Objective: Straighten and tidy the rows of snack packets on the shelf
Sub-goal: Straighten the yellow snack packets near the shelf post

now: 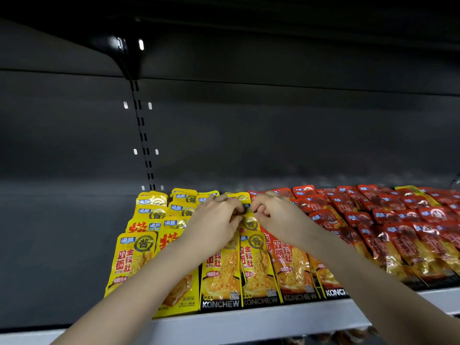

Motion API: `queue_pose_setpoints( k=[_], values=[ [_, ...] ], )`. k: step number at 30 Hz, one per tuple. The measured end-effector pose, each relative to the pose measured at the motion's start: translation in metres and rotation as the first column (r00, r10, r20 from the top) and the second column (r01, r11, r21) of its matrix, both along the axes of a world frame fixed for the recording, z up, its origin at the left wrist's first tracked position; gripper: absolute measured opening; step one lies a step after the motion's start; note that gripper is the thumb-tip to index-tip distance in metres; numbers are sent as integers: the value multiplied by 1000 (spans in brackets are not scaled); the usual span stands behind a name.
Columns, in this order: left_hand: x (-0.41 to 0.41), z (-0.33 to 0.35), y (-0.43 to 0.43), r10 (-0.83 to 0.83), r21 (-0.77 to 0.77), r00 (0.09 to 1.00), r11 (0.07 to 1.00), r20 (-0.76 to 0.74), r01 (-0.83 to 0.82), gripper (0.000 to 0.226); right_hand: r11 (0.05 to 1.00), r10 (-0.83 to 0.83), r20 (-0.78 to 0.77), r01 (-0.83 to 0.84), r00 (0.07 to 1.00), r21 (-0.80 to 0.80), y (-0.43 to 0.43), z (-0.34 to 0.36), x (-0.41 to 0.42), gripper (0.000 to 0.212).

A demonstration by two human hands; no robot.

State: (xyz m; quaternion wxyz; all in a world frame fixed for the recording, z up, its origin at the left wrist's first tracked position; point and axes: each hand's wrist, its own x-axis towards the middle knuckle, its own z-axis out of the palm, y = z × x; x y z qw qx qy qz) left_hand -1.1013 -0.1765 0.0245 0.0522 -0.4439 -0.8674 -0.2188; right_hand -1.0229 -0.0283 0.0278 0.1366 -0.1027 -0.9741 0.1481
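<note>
Yellow snack packets (134,260) lie in overlapping rows on the left half of the stocked shelf, and red snack packets (403,235) fill the right half. My left hand (214,220) and my right hand (271,212) meet over the yellow row next to the red ones. Both have curled fingers that pinch the top edge of one yellow packet (249,221) in the middle of that row. My forearms cover parts of the front yellow and red packets.
The shelf's pale front edge (249,319) runs across the bottom. Left of the yellow packets the dark shelf floor (62,245) is bare. A slotted upright (143,135) and a black bracket (124,53) stand on the dark back wall, under an upper shelf.
</note>
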Motion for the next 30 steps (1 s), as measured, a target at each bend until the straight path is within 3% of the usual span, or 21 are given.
queue_pose_setpoints(
  k=[6, 9, 19, 24, 30],
  values=[
    [21, -11, -19, -62, -177, 982, 984, -179, 30, 46, 949, -34, 100, 1, 994, 314, -26, -13, 21, 26],
    [25, -22, -29, -70, -222, 973, 975, -220, 20, 53, 935, -39, 63, 14, 997, 355, -35, -22, 25, 31],
    [17, -25, -36, -102, -212, 962, 976, -252, 47, 60, 952, -90, 45, 72, 995, 297, -39, -21, 29, 30],
    [20, -14, -20, -101, -128, 959, 989, -266, 69, 45, 964, -161, -14, 160, 987, 211, -31, -15, 35, 24],
    [32, -3, 14, -42, -77, 975, 997, -217, 26, 43, 966, -245, -41, 248, 969, 79, 15, -6, 62, 15]
  ],
)
